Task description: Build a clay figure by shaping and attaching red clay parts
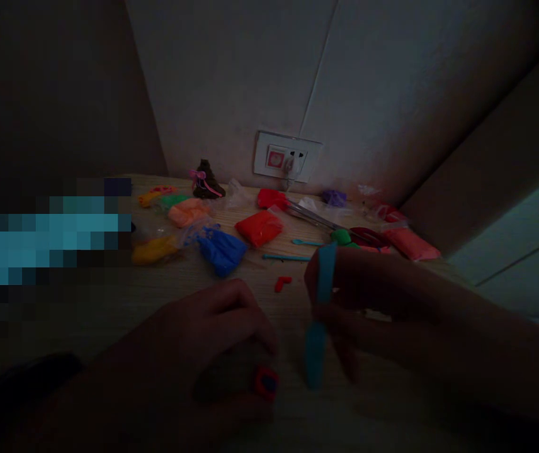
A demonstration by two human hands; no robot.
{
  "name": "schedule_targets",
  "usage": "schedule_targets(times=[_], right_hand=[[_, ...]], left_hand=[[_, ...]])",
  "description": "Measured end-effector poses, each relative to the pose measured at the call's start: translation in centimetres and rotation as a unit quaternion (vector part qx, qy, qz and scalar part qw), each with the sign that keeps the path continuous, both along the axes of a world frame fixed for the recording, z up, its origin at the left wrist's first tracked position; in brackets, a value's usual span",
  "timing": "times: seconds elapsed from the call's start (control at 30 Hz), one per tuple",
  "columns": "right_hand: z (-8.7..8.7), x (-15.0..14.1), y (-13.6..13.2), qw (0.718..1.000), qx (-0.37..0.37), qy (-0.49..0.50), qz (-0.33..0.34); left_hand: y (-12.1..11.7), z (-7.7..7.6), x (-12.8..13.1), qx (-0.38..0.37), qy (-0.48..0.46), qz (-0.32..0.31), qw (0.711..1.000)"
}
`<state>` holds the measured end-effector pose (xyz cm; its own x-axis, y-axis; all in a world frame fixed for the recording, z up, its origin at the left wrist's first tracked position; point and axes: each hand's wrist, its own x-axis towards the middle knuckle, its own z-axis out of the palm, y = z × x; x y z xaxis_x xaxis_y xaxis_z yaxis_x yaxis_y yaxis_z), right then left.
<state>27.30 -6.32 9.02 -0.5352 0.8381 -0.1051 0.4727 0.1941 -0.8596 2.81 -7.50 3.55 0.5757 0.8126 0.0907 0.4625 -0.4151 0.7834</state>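
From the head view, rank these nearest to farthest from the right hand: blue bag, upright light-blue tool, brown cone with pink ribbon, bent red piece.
1. Light-blue tool: held in the right hand.
2. Bent red piece: on the table, left of that hand.
3. Blue bag: farther left.
4. Brown cone: back by the wall.

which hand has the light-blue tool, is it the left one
No, the right hand grips the light-blue tool, and the left hand is apart from it.

On the wooden table (293, 308), around a little bent red bit (279, 284), a blue bag (223, 250) lies at ten o'clock, a red bag (259, 228) at eleven and a thin blue stick (288, 257) at twelve.
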Motion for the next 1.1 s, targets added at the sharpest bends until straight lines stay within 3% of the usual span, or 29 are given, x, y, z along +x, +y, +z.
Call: schedule_targets(times=[0.1,0.17,0.47,0.63,0.8,1.1], right_hand=[[0.2,-0.2,0.1,0.986,-0.120,0.119,-0.003],[0.3,-0.3,0.2,0.978,-0.147,0.145,-0.022],[-1.0,-0.4,0.7,0.958,-0.191,0.185,-0.105],[-1.9,-0.6,1.0,0.944,-0.243,0.203,-0.092],[-2.9,-0.7,1.2,0.934,-0.274,0.215,-0.084],[-3.7,-0.7,1.3,0.937,-0.248,0.226,-0.101]], left_hand=[[0.2,0.1,0.1,-0.017,-0.011,-0.022,1.000],[0.5,0.1,0.2,-0.025,-0.015,-0.023,0.999],[0.2,-0.5,-0.3,-0.010,-0.024,0.007,1.000],[-0.2,-0.2,-0.7,-0.025,0.010,0.025,0.999],[0.2,-0.3,-0.5,-0.011,-0.019,0.015,1.000],[0.2,-0.3,-0.3,0.011,-0.018,0.018,1.000]])
